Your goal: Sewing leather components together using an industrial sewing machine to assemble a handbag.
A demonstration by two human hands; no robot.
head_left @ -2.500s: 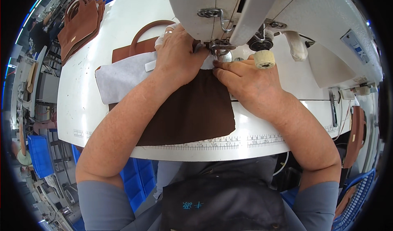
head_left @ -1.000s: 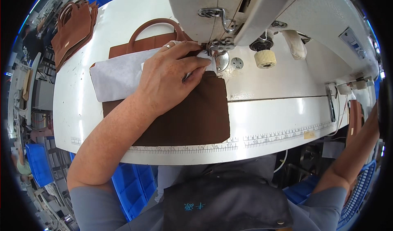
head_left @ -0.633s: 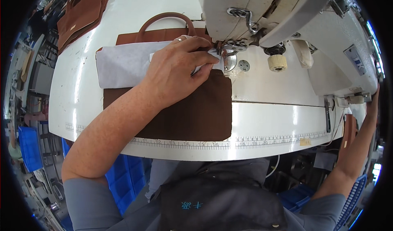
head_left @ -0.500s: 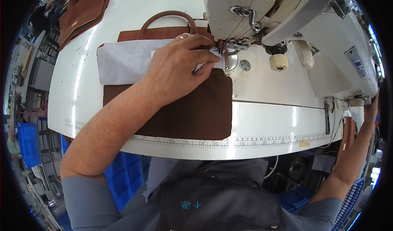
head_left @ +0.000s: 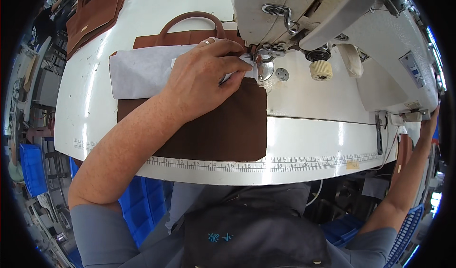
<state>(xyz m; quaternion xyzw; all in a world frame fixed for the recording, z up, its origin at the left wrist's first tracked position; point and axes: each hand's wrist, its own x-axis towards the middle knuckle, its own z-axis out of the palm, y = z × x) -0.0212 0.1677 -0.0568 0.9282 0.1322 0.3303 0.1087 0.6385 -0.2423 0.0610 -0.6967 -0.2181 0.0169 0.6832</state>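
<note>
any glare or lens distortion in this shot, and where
Head view: bright glare streaks on the white table, at its left side and near the front edge; the ruler strip bows with the fisheye; the corners go black; the left hand looks fairly sharp.

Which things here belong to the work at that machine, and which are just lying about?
Part of the work: left hand; pale grey cloth flap it pinches; dark brown flat panel; brown curved handle; white sewing machine.

Apparently just lying about: stack of brown handled bags; blue plastic bin; blue plastic mesh basket.
</note>
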